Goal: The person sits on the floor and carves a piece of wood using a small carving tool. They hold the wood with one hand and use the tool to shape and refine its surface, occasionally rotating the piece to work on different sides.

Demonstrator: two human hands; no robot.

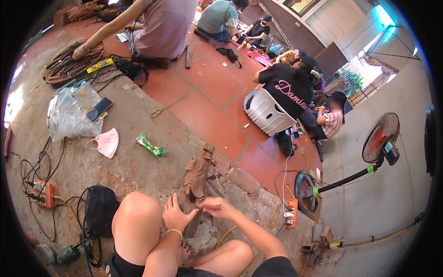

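Observation:
In front of my bent knees a brown carved wooden figure [199, 173] lies on the worn ground, its lower end toward me. My left hand [177, 214], with a beaded bracelet at the wrist, has its fingers stretched out and the thumb reaching toward a wood block [191, 226] below the figure. Close on its right, my right hand [219, 208] is closed around a thin brown stick-like tool [213, 207], whose tip points at the wood by my left thumb. What kind of tool it is does not show clearly.
On the left lie a pink mask [108, 143], a green packet [148, 145], a phone [99, 110] on a plastic bag [69, 115], and an orange power strip [44, 194] with cables. A fan [380, 138] stands right. Several people sit beyond, one on a white chair [267, 111].

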